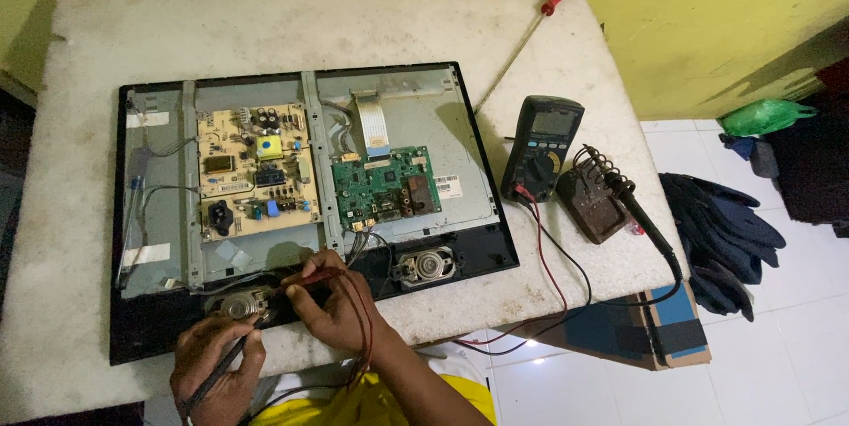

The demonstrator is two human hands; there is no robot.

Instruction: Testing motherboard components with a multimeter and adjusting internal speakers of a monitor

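Head view looked down on an opened TV (301,205) lying flat, back up, on the bench (106,28). Left hand (217,371) gripped a black probe (228,364), fingers curled shut around its shaft; tip aimed up-right toward the left speaker (237,304). Right hand (332,302) pinched a red probe (309,278) between thumb and fingers, long axis near level, tip pointing left at the same speaker. Both probes looked light, stiff, slim plastic; best held like a pen near the tip, leads trailing slack. Power board (255,169) sat left of the green main board (385,183), both fragile, bare parts up. Second speaker (426,264) lay at the TV's lower edge. Red and black leads (553,276) ran right to a multimeter (542,147) lying face up. Soldering iron (641,214) rested in its stand (597,205), cable off the bench edge. Red-handled screwdriver (531,23) lay diagonal, handle at upper right.
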